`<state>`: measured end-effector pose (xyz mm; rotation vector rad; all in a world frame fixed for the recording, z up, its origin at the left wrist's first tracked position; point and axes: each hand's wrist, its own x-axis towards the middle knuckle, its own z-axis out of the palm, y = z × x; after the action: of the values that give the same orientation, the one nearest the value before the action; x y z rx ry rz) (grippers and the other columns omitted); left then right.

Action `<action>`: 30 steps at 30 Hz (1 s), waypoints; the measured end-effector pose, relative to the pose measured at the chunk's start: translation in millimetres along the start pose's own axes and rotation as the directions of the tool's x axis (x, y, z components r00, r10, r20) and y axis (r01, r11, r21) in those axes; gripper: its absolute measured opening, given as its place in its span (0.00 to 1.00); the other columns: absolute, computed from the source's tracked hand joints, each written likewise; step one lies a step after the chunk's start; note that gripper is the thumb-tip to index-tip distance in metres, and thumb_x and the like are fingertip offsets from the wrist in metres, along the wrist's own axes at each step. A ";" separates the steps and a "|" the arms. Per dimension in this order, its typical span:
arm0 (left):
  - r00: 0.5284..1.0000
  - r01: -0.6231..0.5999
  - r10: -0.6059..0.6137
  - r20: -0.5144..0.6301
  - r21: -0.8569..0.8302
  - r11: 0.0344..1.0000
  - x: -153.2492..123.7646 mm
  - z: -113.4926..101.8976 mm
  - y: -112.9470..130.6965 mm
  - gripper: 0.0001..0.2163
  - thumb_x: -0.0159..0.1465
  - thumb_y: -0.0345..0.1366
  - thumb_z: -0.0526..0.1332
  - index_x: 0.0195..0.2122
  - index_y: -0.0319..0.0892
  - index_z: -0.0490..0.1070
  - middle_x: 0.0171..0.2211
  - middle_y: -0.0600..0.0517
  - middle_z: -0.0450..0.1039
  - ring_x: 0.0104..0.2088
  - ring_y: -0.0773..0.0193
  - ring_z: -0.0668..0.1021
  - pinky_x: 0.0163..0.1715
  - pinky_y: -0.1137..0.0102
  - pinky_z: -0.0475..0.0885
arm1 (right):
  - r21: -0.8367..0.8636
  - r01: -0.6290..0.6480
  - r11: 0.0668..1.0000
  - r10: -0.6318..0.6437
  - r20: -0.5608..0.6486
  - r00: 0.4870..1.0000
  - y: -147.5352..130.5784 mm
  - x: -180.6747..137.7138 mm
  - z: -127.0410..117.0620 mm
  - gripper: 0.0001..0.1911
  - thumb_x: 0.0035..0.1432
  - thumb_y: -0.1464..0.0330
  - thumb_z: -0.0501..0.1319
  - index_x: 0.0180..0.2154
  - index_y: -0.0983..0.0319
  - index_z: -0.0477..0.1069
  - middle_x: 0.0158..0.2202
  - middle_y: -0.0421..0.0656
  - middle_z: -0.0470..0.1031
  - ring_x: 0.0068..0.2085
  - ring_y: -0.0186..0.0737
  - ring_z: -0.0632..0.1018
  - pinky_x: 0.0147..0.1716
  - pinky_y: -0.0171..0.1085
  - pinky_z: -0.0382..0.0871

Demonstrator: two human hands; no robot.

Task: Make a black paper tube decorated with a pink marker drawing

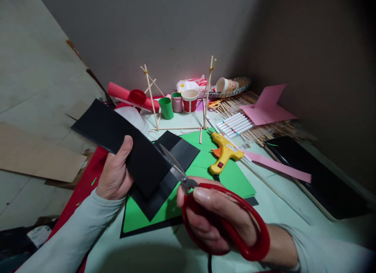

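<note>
My left hand [117, 173] grips a folded strip of black paper [123, 141], thumb on top, raised over the table. In my right hand [217, 218] is a pair of red-handled scissors [183, 179], fingers through the loops. The scissor blades meet the right end of the black paper; I cannot tell whether they are cutting into it. Beneath lies another piece of black paper [179, 147] on a stack of green paper sheets [235, 183]. Just beyond my right hand rests a yellow glue gun [225, 151].
A wooden stick frame [151, 96] stands at the back around small cups, including a green cup [166, 108]. To the right are markers [236, 124], folded pink paper [270, 104], many loose sticks [232, 102] and a black tablet-like slab [317, 179]. A cardboard piece [38, 153] lies at left.
</note>
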<state>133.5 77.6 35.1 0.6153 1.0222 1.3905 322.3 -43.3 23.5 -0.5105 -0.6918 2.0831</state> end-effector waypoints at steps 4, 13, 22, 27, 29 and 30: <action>0.999 0.011 -0.011 0.044 0.017 1.000 -2.5 -1.5 -2.9 0.18 0.56 0.36 0.78 0.46 0.42 0.79 0.43 0.51 0.86 0.47 0.54 0.86 0.49 0.69 0.82 | -0.038 -0.030 0.999 0.029 -0.025 0.999 5.9 2.8 -6.4 0.24 0.64 0.47 0.64 0.44 0.61 0.67 0.25 0.34 0.67 0.20 0.24 0.64 0.17 0.23 0.58; 0.999 0.014 -0.014 0.043 -0.002 1.000 -6.5 1.1 -9.0 0.11 0.60 0.33 0.74 0.44 0.41 0.79 0.38 0.52 0.86 0.39 0.62 0.87 0.49 0.72 0.81 | 0.015 0.039 0.999 -0.039 0.002 0.999 11.8 5.4 -9.0 0.22 0.65 0.48 0.63 0.42 0.57 0.58 0.21 0.30 0.65 0.16 0.24 0.59 0.13 0.23 0.53; 0.997 0.001 -0.004 0.082 0.033 0.999 -9.3 -3.3 -16.6 0.10 0.60 0.34 0.74 0.42 0.40 0.80 0.35 0.52 0.85 0.37 0.60 0.87 0.46 0.69 0.83 | -0.011 0.023 1.000 -0.024 -0.036 0.999 17.2 10.0 -13.4 0.31 0.60 0.42 0.64 0.50 0.53 0.55 0.24 0.32 0.72 0.17 0.26 0.64 0.14 0.23 0.61; 0.995 -0.011 0.007 0.100 0.035 0.999 -7.5 -5.6 -17.6 0.11 0.60 0.34 0.75 0.43 0.40 0.81 0.36 0.53 0.86 0.31 0.65 0.86 0.44 0.73 0.83 | 0.005 0.044 0.999 -0.043 -0.021 0.999 12.9 7.7 -10.0 0.27 0.63 0.46 0.64 0.49 0.54 0.56 0.22 0.30 0.68 0.16 0.25 0.60 0.13 0.22 0.56; 0.994 -0.002 -0.002 0.108 0.032 0.999 -7.1 -6.3 -17.2 0.11 0.59 0.34 0.75 0.42 0.41 0.81 0.35 0.53 0.86 0.29 0.66 0.85 0.43 0.74 0.83 | 0.020 0.050 0.999 -0.049 -0.022 0.999 11.4 6.7 -8.4 0.24 0.65 0.49 0.63 0.49 0.54 0.56 0.21 0.29 0.66 0.16 0.25 0.57 0.11 0.22 0.54; 0.994 0.002 -0.006 0.111 0.032 0.999 -7.3 -6.6 -17.1 0.11 0.58 0.35 0.76 0.41 0.41 0.81 0.34 0.54 0.85 0.28 0.66 0.85 0.42 0.74 0.83 | 0.023 0.051 0.998 -0.050 -0.025 0.998 11.2 6.7 -8.3 0.23 0.66 0.49 0.62 0.49 0.55 0.56 0.21 0.29 0.65 0.15 0.25 0.56 0.11 0.21 0.53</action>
<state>137.2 66.9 18.9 0.7061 0.9581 1.3235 316.7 -40.8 9.4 -0.4999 -0.6591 2.0323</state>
